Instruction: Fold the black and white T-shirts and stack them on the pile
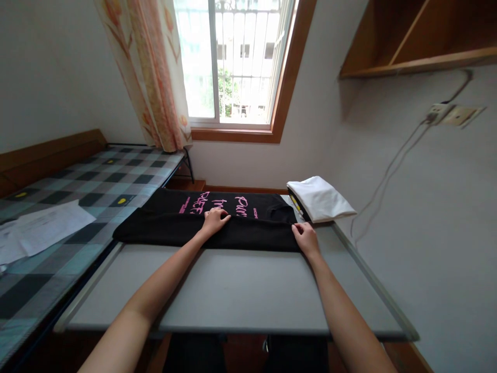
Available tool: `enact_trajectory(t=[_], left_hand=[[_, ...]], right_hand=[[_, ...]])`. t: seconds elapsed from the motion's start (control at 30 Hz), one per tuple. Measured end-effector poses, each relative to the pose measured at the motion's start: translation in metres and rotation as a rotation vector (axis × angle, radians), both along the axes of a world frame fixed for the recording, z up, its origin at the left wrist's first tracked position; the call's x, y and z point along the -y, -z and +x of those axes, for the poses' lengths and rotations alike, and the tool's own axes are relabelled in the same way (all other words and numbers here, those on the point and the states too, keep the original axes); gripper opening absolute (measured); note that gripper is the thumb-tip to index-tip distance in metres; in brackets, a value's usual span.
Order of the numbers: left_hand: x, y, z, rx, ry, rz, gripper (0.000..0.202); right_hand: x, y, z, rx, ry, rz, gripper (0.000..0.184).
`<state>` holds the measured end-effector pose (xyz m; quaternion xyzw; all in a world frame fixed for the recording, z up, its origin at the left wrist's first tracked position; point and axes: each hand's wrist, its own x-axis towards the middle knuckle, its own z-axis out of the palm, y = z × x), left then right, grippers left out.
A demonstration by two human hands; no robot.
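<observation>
A black T-shirt (pixel 166 228) with pink lettering lies across the grey table, its near side folded over so that part of the print is covered. My left hand (pixel 215 220) pinches the folded edge near the middle of the shirt. At the right end of that same edge, my right hand (pixel 306 237) has its fingers closed on the black cloth. The lettering beyond the fold faces up, and the far part of the shirt lies flat.
A folded white garment (pixel 320 198) rests on a dark item at the table's back right. To the left, papers (pixel 46 230) lie on a checked bed (pixel 128 166). The table (pixel 248 290) meets the right wall, where cables hang from a socket (pixel 438 111).
</observation>
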<state>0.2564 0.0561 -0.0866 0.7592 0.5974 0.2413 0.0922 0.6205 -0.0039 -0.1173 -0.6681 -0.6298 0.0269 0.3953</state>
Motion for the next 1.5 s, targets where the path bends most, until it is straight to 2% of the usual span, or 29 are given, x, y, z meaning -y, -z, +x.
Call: enact_trajectory(t=[0.2, 0.3, 0.4, 0.47, 0.57, 0.63, 0.73, 0.83, 0.9, 0.97, 1.03, 1.1, 1.23, 1.5], left_hand=[[-0.007, 0.007, 0.007, 0.067, -0.047, 0.010, 0.018], [-0.002, 0.009, 0.007, 0.051, -0.034, 0.105, 0.017], [0.006, 0.002, 0.011, -0.013, -0.007, 0.239, 0.018], [0.011, -0.005, 0.016, -0.040, 0.058, 0.298, 0.024], [0.019, -0.012, 0.028, -0.045, 0.291, 0.275, 0.030], [0.025, -0.009, 0.037, -0.048, 0.419, 0.242, 0.032], [0.031, 0.001, 0.047, -0.068, 0.431, 0.237, 0.032], [0.034, 0.010, 0.049, -0.073, 0.393, 0.229, 0.033], [0.034, 0.012, 0.049, -0.067, 0.385, 0.220, 0.033], [0.034, 0.012, 0.048, -0.062, 0.385, 0.214, 0.033], [0.034, 0.011, 0.047, -0.056, 0.387, 0.208, 0.033], [0.035, 0.010, 0.047, -0.050, 0.389, 0.200, 0.033], [0.035, 0.010, 0.047, -0.041, 0.386, 0.178, 0.033], [0.034, 0.009, 0.047, -0.033, 0.384, 0.164, 0.032]], right_hand=[[0.000, 0.001, -0.002, 0.063, 0.037, -0.059, 0.036], [0.001, -0.001, -0.004, 0.112, 0.073, -0.106, 0.032], [0.003, -0.006, -0.008, 0.171, 0.104, -0.139, 0.029], [0.006, -0.011, -0.012, 0.212, 0.124, -0.132, 0.029], [0.009, -0.016, -0.018, 0.267, 0.164, -0.115, 0.029], [0.011, -0.018, -0.019, 0.308, 0.179, -0.150, 0.028], [0.015, -0.023, -0.022, 0.398, 0.219, -0.178, 0.026], [0.021, -0.029, -0.033, 0.469, 0.252, -0.029, 0.026], [0.027, -0.032, -0.049, 0.471, 0.146, 0.083, 0.030], [0.031, -0.031, -0.069, 0.465, -0.057, 0.112, 0.038], [0.034, -0.028, -0.087, 0.481, -0.236, 0.051, 0.049], [0.034, -0.022, -0.100, 0.504, -0.331, -0.052, 0.058], [0.030, -0.014, -0.103, 0.512, -0.377, -0.210, 0.065], [0.029, -0.019, -0.090, 0.531, -0.380, -0.296, 0.068]])
